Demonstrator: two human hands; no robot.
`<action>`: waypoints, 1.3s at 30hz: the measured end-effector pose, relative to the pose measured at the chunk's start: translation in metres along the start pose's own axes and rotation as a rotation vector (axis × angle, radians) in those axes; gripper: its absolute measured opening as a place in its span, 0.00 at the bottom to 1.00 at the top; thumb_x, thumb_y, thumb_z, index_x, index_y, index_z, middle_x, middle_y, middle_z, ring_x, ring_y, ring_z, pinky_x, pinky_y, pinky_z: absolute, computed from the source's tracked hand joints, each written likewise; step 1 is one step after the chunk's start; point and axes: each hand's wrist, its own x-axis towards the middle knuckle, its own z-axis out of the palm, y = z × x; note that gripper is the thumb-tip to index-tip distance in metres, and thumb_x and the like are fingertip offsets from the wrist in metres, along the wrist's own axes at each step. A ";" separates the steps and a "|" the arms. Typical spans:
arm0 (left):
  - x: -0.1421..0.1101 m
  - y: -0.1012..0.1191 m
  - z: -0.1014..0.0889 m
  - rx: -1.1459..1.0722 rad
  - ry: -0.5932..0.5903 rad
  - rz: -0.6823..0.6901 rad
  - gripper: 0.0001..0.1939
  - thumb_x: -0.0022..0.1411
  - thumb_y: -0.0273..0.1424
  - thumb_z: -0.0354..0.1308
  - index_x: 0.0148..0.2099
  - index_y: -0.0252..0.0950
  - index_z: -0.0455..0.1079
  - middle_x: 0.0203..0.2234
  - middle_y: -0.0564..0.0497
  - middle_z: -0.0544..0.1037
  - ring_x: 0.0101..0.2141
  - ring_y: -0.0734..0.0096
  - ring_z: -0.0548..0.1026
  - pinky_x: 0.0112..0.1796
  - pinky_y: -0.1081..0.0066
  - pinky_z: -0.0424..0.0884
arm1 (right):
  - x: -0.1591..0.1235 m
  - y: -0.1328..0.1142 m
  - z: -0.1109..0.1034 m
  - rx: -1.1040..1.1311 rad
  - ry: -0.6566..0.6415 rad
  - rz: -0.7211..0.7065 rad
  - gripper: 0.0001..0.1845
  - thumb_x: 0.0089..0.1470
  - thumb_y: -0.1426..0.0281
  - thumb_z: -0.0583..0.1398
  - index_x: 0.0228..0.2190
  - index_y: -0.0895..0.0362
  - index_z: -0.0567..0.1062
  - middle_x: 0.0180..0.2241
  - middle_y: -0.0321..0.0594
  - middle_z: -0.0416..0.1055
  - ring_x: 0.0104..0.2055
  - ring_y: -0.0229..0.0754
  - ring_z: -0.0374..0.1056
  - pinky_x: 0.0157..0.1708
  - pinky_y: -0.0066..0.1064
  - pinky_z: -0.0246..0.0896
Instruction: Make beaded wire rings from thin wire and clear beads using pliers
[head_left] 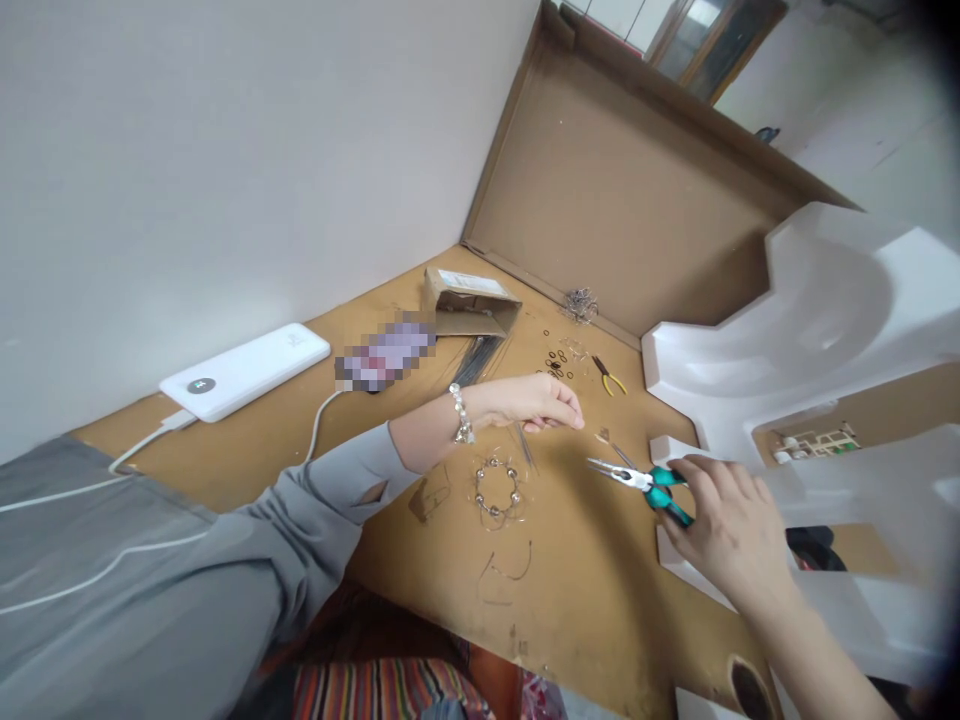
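where the open cardboard box (474,283) lies at the back of the table (570,590), dark wires (478,360) stretch out by its mouth; what it holds inside, i cannot tell. the beaded wire ring (495,512) lies flat, just below the left hand (551,402) and well apart from the other. that hand's fingertips are pressed together; whether they pinch something small is unclear. the green-handled pliers (636,480), handles apart, point left along their length toward it, gripped by the right hand (727,515). within an opening in the white foam (832,290) sit small pale pieces (819,443).

Shiny metal pliers (637,481), plastic-looking grips (674,511)
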 end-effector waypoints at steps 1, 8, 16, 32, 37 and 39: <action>0.001 -0.001 0.000 -0.023 -0.025 -0.014 0.07 0.51 0.29 0.62 0.27 0.32 0.67 0.13 0.60 0.59 0.14 0.87 0.51 0.15 0.81 0.45 | 0.003 0.003 -0.006 -0.059 0.053 0.000 0.20 0.49 0.63 0.59 0.43 0.59 0.69 0.40 0.50 0.70 0.40 0.52 0.63 0.36 0.39 0.53; 0.001 -0.004 0.002 -0.122 -0.120 -0.052 0.09 0.49 0.30 0.64 0.26 0.31 0.66 0.13 0.60 0.58 0.14 0.87 0.48 0.14 0.82 0.43 | 0.025 0.010 -0.018 -0.260 0.245 -0.129 0.16 0.52 0.61 0.59 0.41 0.55 0.72 0.36 0.46 0.71 0.35 0.47 0.61 0.34 0.38 0.47; 0.001 -0.005 -0.001 -0.155 -0.155 -0.033 0.08 0.51 0.29 0.63 0.26 0.32 0.68 0.14 0.59 0.57 0.14 0.87 0.48 0.14 0.82 0.42 | 0.030 0.012 -0.021 -0.289 0.263 -0.132 0.14 0.52 0.62 0.58 0.40 0.54 0.73 0.35 0.46 0.72 0.34 0.46 0.60 0.34 0.38 0.46; 0.002 -0.006 0.000 -0.188 -0.180 -0.087 0.10 0.48 0.29 0.64 0.25 0.31 0.66 0.15 0.59 0.57 0.14 0.89 0.47 0.14 0.83 0.41 | 0.029 0.013 -0.023 -0.320 0.261 -0.184 0.13 0.53 0.63 0.58 0.40 0.53 0.73 0.34 0.43 0.72 0.33 0.43 0.60 0.33 0.37 0.45; 0.002 -0.004 0.001 -0.191 -0.194 -0.104 0.10 0.49 0.29 0.64 0.24 0.31 0.65 0.15 0.60 0.56 0.14 0.89 0.47 0.14 0.83 0.40 | 0.031 0.010 -0.025 -0.299 0.302 -0.190 0.12 0.51 0.64 0.60 0.39 0.53 0.72 0.33 0.40 0.73 0.31 0.42 0.60 0.33 0.36 0.45; 0.001 -0.004 0.001 -0.195 -0.202 -0.110 0.11 0.49 0.29 0.64 0.24 0.31 0.64 0.15 0.60 0.56 0.14 0.89 0.47 0.14 0.83 0.40 | 0.033 0.010 -0.026 -0.309 0.328 -0.188 0.13 0.51 0.64 0.61 0.39 0.53 0.72 0.32 0.39 0.73 0.31 0.42 0.60 0.33 0.36 0.45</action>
